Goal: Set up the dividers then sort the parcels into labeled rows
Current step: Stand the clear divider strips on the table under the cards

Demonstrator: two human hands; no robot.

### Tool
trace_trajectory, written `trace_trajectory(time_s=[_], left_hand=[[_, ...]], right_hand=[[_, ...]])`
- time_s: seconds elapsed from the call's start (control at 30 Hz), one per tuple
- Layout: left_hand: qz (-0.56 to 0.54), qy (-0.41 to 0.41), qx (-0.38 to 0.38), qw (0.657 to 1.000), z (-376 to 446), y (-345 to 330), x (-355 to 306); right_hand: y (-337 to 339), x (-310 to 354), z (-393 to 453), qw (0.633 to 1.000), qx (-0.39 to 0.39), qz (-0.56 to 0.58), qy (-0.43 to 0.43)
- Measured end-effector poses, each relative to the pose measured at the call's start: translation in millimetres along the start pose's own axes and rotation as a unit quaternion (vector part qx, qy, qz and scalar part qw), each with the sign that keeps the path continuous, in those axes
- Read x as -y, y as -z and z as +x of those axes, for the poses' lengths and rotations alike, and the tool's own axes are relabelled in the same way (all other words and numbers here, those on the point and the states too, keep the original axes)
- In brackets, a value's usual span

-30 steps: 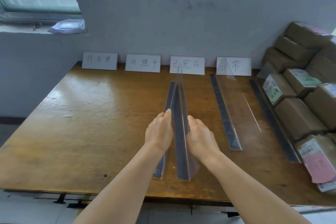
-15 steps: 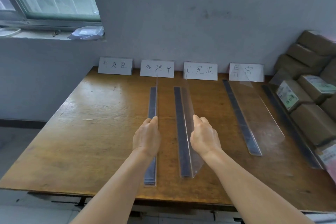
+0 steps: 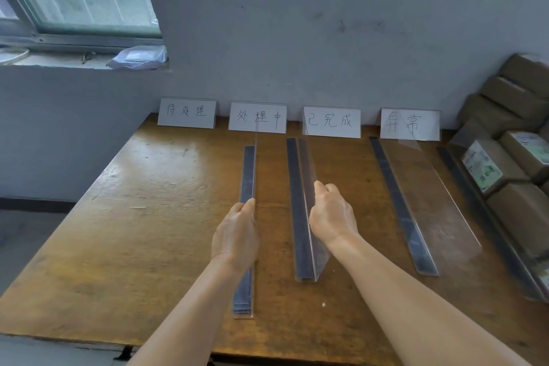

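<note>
Gripping one clear divider (image 3: 249, 181) in the left hand (image 3: 235, 239) and a second divider (image 3: 303, 202) in the right hand (image 3: 331, 215), the person should space them evenly on the bench (image 3: 154, 217), each aligned between two far label cards (image 3: 257, 117), parcels (image 3: 517, 163) waiting right.

Four clear dividers (image 3: 303, 211) upright on table; brown parcels (image 3: 517, 175) stacked right.
</note>
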State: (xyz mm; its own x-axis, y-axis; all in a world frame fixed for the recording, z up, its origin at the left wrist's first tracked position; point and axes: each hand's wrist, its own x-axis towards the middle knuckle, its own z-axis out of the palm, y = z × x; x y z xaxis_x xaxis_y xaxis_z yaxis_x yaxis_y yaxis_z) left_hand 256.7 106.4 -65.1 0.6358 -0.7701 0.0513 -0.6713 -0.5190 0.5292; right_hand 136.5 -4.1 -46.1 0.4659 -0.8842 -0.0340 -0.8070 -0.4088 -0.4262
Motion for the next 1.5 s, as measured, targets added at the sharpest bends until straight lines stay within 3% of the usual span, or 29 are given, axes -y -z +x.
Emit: trace_trajectory(time_s=[0.63, 1.5], left_hand=[[-0.021, -0.010, -0.017, 1.000, 5, -4, 6], [-0.018, -0.020, 0.025, 0.999, 2, -2, 9]], right_hand=[[-6, -1, 19, 1.000, 0.001, -0.019, -0.008], [-10, -13, 5, 0.997, -0.032, -0.017, 0.071]])
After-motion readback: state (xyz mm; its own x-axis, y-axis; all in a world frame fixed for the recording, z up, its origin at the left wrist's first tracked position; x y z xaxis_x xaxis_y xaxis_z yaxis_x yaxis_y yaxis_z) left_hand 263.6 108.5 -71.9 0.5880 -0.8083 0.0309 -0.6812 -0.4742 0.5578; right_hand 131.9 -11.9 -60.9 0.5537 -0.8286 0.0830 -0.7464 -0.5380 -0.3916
